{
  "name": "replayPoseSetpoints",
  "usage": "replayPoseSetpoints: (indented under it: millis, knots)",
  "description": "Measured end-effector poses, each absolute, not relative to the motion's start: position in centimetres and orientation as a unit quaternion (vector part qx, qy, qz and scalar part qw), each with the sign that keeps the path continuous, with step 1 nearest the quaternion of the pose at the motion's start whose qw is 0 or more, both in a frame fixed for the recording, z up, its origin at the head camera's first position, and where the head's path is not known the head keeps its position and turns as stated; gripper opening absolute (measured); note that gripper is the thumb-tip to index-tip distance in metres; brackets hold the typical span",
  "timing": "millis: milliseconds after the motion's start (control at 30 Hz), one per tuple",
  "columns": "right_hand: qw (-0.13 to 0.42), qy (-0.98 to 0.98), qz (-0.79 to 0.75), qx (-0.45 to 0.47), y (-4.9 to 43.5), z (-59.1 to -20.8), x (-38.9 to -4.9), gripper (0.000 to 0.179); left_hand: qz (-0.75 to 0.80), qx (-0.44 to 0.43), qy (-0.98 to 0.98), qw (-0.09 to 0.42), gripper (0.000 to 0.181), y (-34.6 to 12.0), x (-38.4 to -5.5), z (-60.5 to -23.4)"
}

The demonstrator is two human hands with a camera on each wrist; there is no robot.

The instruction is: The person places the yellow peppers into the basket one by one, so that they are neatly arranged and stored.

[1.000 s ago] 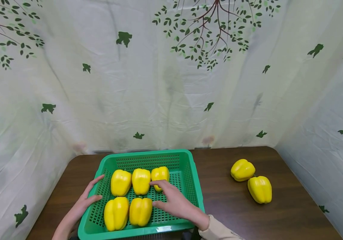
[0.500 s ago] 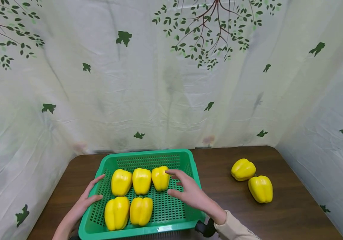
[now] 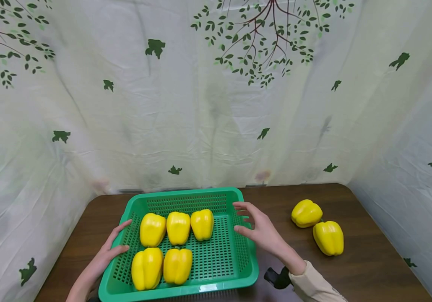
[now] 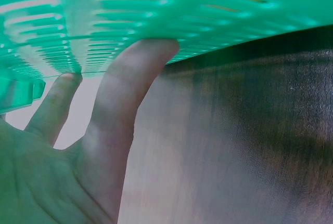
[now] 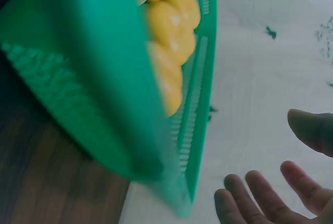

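Note:
A green plastic basket (image 3: 216, 260) holds several yellow bell peppers, with three in the back row, among them the right-hand back pepper (image 3: 202, 225), and two in the front row, such as the front left pepper (image 3: 147, 269). My left hand (image 3: 104, 253) rests against the basket's left side; in the left wrist view its thumb (image 4: 117, 94) and a finger lie nearly straight against the slotted wall. My right hand (image 3: 263, 233) hovers by the basket's right rim, fingers spread and holding nothing. The right wrist view shows these fingers (image 5: 260, 198) apart from the basket.
Two more yellow bell peppers, a rear one (image 3: 306, 213) and a nearer one (image 3: 328, 238), lie close together on the brown wooden table (image 3: 276, 201), right of the basket. A pale curtain (image 3: 216, 126) printed with leaves encloses the table's back and sides.
My right hand has moved rightwards, off the peppers inside the basket to above its right rim. The left hand and the peppers look the same.

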State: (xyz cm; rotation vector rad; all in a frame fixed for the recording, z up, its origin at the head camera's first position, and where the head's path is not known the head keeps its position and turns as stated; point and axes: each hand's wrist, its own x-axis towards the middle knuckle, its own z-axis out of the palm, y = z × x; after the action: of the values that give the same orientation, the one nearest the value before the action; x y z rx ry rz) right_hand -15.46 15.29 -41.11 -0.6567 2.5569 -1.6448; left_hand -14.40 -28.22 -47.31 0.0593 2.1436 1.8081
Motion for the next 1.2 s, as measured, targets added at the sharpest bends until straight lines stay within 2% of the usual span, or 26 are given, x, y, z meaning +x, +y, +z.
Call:
replayPoseSetpoints:
  millis: [400,867,1200]
  knots:
    - [-0.058,0.822,-0.539,-0.177,19.2,-42.7,-16.4,0.045,0.634,0.023,0.756,0.162,0.064,-28.2,-14.4,-47.4]
    - [-0.078,0.819,-0.550,-0.142,22.6,-43.5,-16.8,0.044,0.630,0.031,0.759,0.160,0.064,-28.3,-14.4,-47.3]
    - [-0.106,0.857,-0.498,-0.076,24.3,-44.0,-16.8,0.046,0.620,0.033,0.768,0.156,0.064,-28.3,-14.6,-47.3]
